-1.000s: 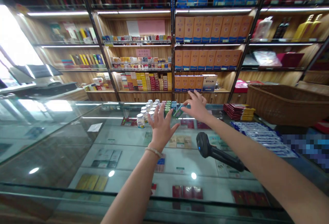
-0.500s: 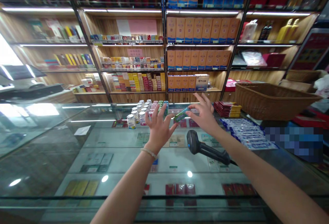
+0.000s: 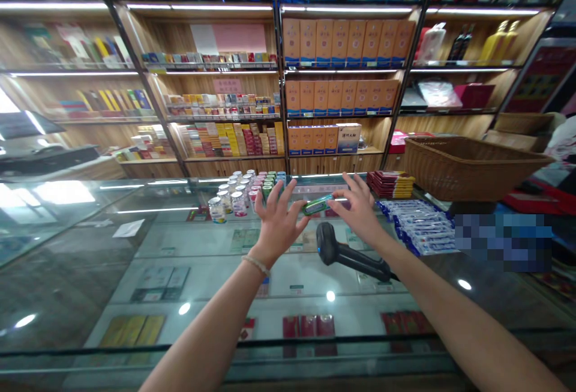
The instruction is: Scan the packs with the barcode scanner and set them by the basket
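Note:
A small green and blue pack (image 3: 317,204) is held level above the glass counter (image 3: 202,272), between both hands. My left hand (image 3: 278,221) pinches its left end between thumb and forefinger, the other fingers spread upward. At its right end, my right hand (image 3: 357,207) grips it with thumb and forefinger. A black handheld scanner (image 3: 346,254) lies on the glass just below the pack and beside my right forearm. Left of my left hand stand rows of small jars (image 3: 238,202) with white, pink, green and blue colours.
Blue and white packets (image 3: 420,227) lie to the right, with red and yellow packs (image 3: 390,183) behind them. A wicker basket (image 3: 472,167) stands at the right. White paper (image 3: 128,228) lies at the left. Stocked shelves (image 3: 337,71) line the back.
The pack has turned closer to level, still between both hands. The counter, scanner and shelves appear shifted slightly left and mostly upward as the view has moved.

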Action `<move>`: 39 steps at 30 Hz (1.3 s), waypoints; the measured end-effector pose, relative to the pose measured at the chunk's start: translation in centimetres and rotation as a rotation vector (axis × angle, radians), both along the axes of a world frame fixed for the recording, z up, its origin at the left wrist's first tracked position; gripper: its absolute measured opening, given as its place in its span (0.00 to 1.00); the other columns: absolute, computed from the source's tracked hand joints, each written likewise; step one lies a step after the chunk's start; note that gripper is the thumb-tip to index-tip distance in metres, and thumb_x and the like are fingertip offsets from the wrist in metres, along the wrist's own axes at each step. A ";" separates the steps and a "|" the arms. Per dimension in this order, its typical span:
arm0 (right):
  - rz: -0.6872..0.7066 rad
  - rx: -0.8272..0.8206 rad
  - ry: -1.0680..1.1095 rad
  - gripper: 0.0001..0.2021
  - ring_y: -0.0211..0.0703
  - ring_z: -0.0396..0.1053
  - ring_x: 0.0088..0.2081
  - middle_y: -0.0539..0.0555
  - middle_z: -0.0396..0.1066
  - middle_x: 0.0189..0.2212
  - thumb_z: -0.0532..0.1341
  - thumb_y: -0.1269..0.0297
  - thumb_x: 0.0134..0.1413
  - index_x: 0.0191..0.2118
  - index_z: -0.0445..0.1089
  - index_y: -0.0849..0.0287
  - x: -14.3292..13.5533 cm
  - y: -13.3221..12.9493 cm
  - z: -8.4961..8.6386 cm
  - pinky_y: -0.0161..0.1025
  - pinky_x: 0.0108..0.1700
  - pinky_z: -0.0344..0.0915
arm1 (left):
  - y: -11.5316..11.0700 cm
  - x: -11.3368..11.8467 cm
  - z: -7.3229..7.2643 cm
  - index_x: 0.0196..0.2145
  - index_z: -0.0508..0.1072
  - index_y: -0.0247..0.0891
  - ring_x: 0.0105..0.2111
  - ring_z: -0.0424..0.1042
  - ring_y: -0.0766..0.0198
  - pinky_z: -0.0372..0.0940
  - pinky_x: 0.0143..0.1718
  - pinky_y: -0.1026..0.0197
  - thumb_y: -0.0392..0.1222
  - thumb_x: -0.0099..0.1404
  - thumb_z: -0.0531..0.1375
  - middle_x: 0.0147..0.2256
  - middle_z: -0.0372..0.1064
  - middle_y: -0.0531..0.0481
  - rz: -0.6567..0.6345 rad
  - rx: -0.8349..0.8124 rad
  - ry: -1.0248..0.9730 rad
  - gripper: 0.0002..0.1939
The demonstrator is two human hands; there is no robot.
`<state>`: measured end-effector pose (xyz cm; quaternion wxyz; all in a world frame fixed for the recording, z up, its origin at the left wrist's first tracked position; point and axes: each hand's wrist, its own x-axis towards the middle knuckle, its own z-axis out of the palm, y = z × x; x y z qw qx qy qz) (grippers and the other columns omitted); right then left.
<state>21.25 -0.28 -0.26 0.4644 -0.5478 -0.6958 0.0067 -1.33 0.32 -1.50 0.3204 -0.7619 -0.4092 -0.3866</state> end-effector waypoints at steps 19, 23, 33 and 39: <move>-0.143 0.490 -0.604 0.12 0.56 0.47 0.74 0.55 0.57 0.73 0.63 0.58 0.65 0.53 0.73 0.46 2.1 -1.2 -0.7 0.64 0.72 0.34 | 0.3 -0.5 0.2 0.40 0.77 0.48 0.71 0.55 0.43 0.24 0.72 0.32 0.50 0.63 0.68 0.71 0.60 0.49 -0.114 0.023 0.024 0.09; -0.139 0.543 -0.640 0.08 0.54 0.48 0.74 0.54 0.60 0.72 0.62 0.57 0.67 0.48 0.75 0.47 1.6 -1.1 -1.1 0.62 0.73 0.32 | 0.2 -0.3 0.2 0.40 0.78 0.49 0.71 0.55 0.44 0.24 0.73 0.33 0.50 0.63 0.68 0.71 0.59 0.50 -0.125 0.010 0.039 0.09; -0.169 0.545 -0.591 0.08 0.55 0.49 0.73 0.56 0.61 0.71 0.63 0.55 0.66 0.46 0.76 0.49 1.3 -1.0 -1.1 0.61 0.73 0.33 | -0.3 -0.8 0.6 0.51 0.77 0.50 0.72 0.53 0.42 0.27 0.72 0.33 0.63 0.63 0.67 0.73 0.54 0.43 -0.118 -0.029 0.056 0.24; -0.161 0.528 -0.582 0.09 0.55 0.49 0.73 0.56 0.61 0.71 0.62 0.54 0.67 0.46 0.76 0.49 1.2 -1.1 -1.3 0.62 0.73 0.34 | -0.4 -0.7 0.5 0.47 0.79 0.52 0.72 0.52 0.44 0.30 0.72 0.32 0.56 0.65 0.67 0.72 0.58 0.46 -0.117 -0.002 0.039 0.14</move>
